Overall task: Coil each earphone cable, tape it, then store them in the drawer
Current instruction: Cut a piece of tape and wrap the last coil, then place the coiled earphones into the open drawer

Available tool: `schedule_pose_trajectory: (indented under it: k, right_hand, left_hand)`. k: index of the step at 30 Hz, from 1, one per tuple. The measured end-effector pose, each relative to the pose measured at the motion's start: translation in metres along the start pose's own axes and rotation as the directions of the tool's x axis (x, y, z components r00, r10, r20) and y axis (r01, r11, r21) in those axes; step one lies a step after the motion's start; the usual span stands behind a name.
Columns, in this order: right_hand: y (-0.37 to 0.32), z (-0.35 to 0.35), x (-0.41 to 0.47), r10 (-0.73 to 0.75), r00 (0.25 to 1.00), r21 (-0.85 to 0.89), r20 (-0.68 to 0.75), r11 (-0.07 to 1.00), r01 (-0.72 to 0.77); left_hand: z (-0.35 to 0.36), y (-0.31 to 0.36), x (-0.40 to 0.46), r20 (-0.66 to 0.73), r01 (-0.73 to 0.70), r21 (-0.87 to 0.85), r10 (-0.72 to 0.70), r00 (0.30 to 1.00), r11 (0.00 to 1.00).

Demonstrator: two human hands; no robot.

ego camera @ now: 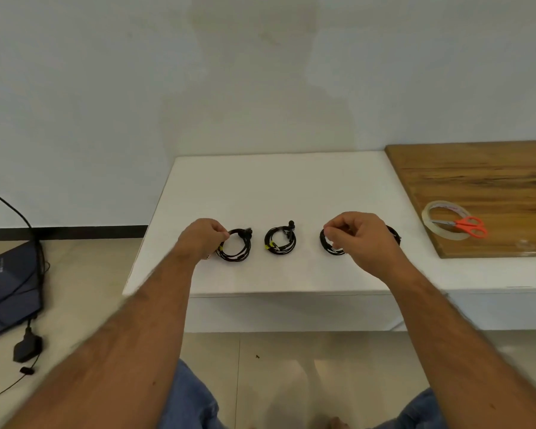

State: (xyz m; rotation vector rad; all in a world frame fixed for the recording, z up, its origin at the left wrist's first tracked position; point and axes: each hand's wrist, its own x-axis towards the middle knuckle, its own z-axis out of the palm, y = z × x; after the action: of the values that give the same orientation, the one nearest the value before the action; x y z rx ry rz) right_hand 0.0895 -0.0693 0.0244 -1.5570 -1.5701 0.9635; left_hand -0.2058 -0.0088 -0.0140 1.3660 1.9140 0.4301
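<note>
on the white bench (291, 187) three black coiled earphone cables lie in a row. my left hand (203, 238) pinches the left coil (236, 246) at its near-left rim, fingers curled. my right hand (358, 235) covers the right coil (330, 244), curled fingers pinching its left edge. the middle coil (280, 241) lies untouched between them. tape roll (446, 219) and orange scissors (468, 226) sit on the wooden board (477, 174).

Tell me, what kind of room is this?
Probably a plain home or office room: a low white table against a bare pale wall, a dark laptop lying on the tiled floor, and a wooden board holding a clear tape roll.
</note>
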Motion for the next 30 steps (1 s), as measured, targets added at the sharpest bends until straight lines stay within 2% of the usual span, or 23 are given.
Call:
schedule_pose_trajectory:
  k: [6, 14, 18, 20, 22, 25, 27, 30]
  right_hand:
    - [0.005, 0.001, -0.001, 0.019, 0.999, -0.037, 0.041, 0.999, -0.018]
    - [0.009, 0.004, -0.003, 0.073, 0.993, -0.073, 0.097, 0.995, -0.066]
    - [0.006, 0.006, -0.008, 0.105, 0.982, -0.071, 0.157, 0.993, -0.095]
    - [0.003, 0.008, -0.013, 0.147, 0.962, -0.033, 0.23, 0.989, -0.143]
    - [0.002, 0.014, -0.017, 0.222, 0.887, -0.018, 0.405, 0.972, -0.235]
    - [0.01, 0.035, -0.026, 0.355, 0.639, -0.14, 0.682, 0.921, -0.363]
    - [0.021, 0.057, -0.033, 0.419, 0.497, -0.217, 0.76, 0.884, -0.414]
    - [0.048, 0.091, -0.042, 0.501, 0.387, -0.282, 0.775, 0.821, -0.497]
  left_hand:
    - [0.002, -0.006, 0.003, -0.156, -0.018, 0.158, 0.043, 0.987, 0.987]
    - [0.0, 0.0, -0.002, -0.232, -0.006, 0.188, 0.05, 0.971, 0.982]
    - [0.001, 0.013, -0.008, -0.251, -0.093, 0.178, 0.136, 0.958, 0.98]
    - [0.005, 0.021, -0.015, -0.222, -0.175, 0.169, 0.21, 0.952, 0.97]
    - [0.012, 0.032, -0.025, -0.14, -0.266, 0.164, 0.289, 0.947, 0.95]
    - [0.025, 0.053, -0.049, 0.041, -0.417, 0.164, 0.416, 0.908, 0.894]
    - [0.033, 0.066, -0.067, 0.158, -0.48, 0.15, 0.459, 0.874, 0.864]
    - [0.047, 0.078, -0.088, 0.377, -0.554, 0.169, 0.466, 0.8, 0.815]
